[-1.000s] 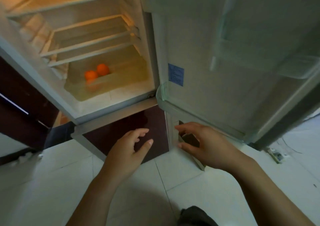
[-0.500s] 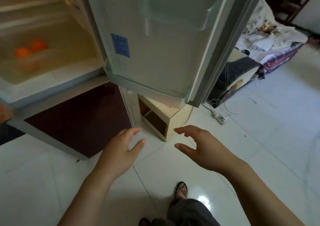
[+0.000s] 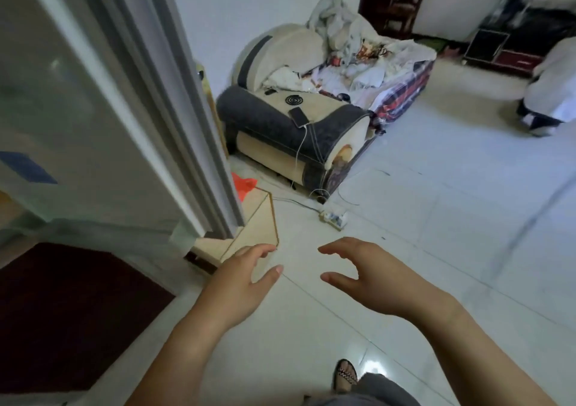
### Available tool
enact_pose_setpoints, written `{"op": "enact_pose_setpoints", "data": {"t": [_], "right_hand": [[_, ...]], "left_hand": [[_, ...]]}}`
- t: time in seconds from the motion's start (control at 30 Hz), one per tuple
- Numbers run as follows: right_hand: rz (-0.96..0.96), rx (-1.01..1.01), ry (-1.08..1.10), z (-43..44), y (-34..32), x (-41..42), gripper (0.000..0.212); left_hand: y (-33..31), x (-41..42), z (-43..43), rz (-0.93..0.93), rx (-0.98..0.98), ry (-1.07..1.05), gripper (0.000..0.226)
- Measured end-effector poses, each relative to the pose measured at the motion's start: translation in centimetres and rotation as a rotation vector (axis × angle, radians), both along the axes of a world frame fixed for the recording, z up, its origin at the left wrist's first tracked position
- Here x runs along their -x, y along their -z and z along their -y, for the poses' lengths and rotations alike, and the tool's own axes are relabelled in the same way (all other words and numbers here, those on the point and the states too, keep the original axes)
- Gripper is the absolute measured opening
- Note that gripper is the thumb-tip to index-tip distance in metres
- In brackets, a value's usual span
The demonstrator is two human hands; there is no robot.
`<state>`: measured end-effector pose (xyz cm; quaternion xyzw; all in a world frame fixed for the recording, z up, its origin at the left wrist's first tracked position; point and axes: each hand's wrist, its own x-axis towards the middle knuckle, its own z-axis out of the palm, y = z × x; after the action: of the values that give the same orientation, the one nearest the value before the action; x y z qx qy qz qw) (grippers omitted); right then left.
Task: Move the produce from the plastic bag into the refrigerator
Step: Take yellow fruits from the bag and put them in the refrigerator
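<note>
Head view shows left hand (image 3: 240, 284) and right hand (image 3: 371, 273) empty, fingers spread; best step round the fridge door (image 3: 93, 100) toward the red bag (image 3: 244, 184).

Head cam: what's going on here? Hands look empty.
Yes, both are empty. The left hand and right hand are open, held out over the tiled floor, touching nothing. The fridge door stands open at left. A bit of orange-red plastic, possibly the bag, sits on the small wooden stand behind the door; no produce shows. The view faces the sofa, not the fridge's inside.
</note>
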<state>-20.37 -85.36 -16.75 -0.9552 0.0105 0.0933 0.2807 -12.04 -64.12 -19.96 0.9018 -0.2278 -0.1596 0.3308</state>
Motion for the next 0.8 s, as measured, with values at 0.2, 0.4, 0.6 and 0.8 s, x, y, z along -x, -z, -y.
{"op": "enact_pose_setpoints", "data": {"t": [0.2,0.4,0.6,0.8], "right_hand": [[0.035,0.019,0.109,10.9,-0.4,-1.2,0.044],[0.024,-0.064,0.098,16.0,0.9,-4.7,0.044],[0.001,-0.065,0.011,18.8,1.4,-10.6,0.042],[0.028,-0.023,-0.015,21.7,1.0,-20.6,0.040]], "left_hand": [[-1.0,-3.2,13.2,0.043,0.007,0.087,0.042],[-0.2,-6.1,15.9,-0.015,-0.046,0.035,0.040],[0.9,-11.0,18.5,-0.022,-0.052,-0.003,0.041],[2.7,-19.5,22.4,-0.030,-0.027,-0.020,0.042]]}}
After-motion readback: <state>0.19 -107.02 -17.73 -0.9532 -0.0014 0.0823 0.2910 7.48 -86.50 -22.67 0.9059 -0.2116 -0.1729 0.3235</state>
